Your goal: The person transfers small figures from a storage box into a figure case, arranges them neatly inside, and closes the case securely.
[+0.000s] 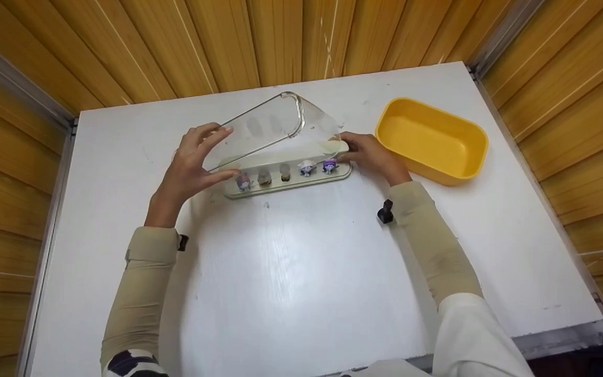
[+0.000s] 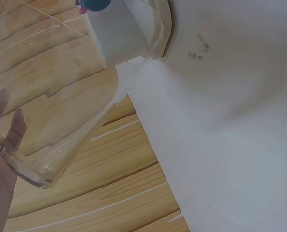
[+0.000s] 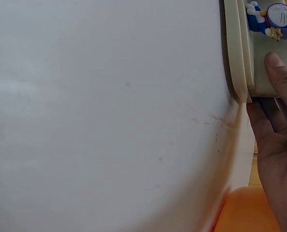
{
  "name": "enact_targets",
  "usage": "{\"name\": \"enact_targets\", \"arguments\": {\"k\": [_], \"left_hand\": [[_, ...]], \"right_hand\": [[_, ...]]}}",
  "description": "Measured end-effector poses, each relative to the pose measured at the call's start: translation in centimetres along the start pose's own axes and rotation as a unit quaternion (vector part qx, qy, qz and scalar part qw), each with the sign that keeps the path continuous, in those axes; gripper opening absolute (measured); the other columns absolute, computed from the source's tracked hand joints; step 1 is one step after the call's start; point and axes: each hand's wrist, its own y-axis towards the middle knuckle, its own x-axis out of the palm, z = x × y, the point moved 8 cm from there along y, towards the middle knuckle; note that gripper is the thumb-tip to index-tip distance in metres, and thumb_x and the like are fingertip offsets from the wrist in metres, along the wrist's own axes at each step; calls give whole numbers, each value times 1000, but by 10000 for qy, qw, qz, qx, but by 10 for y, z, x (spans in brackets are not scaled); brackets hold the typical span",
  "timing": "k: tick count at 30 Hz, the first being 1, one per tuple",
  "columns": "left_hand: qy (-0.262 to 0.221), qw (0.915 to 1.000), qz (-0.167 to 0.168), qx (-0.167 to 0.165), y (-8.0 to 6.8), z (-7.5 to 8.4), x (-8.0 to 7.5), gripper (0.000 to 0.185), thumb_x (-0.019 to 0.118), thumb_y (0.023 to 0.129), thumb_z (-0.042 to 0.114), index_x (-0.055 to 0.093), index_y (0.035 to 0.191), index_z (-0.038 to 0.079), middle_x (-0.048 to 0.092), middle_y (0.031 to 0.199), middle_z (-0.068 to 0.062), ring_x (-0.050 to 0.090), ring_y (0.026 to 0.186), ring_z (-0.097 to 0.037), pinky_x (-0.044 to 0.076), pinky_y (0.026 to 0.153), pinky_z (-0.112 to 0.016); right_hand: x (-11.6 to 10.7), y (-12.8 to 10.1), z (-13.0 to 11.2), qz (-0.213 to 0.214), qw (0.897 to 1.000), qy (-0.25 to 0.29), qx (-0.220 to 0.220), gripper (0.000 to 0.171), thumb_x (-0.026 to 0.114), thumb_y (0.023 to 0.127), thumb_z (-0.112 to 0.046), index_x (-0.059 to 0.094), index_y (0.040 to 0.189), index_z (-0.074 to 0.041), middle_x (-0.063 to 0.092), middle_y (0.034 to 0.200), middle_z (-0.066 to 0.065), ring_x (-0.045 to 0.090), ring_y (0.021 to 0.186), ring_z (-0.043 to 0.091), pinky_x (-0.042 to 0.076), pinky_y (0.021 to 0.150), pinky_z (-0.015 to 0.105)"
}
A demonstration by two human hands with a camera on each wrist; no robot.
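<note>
My left hand (image 1: 189, 162) grips one end of a clear plastic cover (image 1: 300, 118) between thumb and spread fingers. The cover is tilted over a pale green stepped display base (image 1: 286, 188), its far end raised. In the left wrist view, a rounded cover corner (image 2: 39, 179) shows beside the palm. My right hand (image 1: 370, 154) holds the base's right end, thumb on the upper step and fingers underneath, as the right wrist view shows. Several small figurines line the base's front step; the rightmost figurine (image 3: 281, 17) is blue, white and purple. Some appear dimly through the cover.
A yellow rectangular tub (image 1: 432, 139) stands open on the white table (image 1: 280, 262), just right of my right hand. Wood-patterned panels (image 1: 291, 42) rise behind the table and along both sides. Small black devices sit at both wrists.
</note>
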Motion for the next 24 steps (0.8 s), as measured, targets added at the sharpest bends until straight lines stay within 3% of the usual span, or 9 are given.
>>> {"name": "enact_targets", "arguments": {"k": [8,15,24], "left_hand": [[94,9998,-132,-128,4,-4,10,93,96,68,27,51,149,22,53,140,-15,50,127,-33,41,105,-55],[122,9996,-201,-173,6,-7,9,88,93,74,34,50,150,21,54,139,-16,50,128,-32,41,105,-56],[174,9995,-260,-5,12,-1,5,90,95,71,28,51,150,21,54,139,-18,52,121,-35,43,100,-57]], "right_hand": [[-4,-3,1,198,9991,-359,75,51,74,94,-23,60,143,-24,62,140,-4,53,130,14,39,115,37],[-4,-3,2,250,9982,-491,216,51,73,94,-27,60,143,-28,60,143,-6,51,134,14,38,116,38],[1,0,-4,147,9993,-346,-44,46,73,94,-24,63,139,-19,64,137,-3,56,129,14,39,115,38]]}}
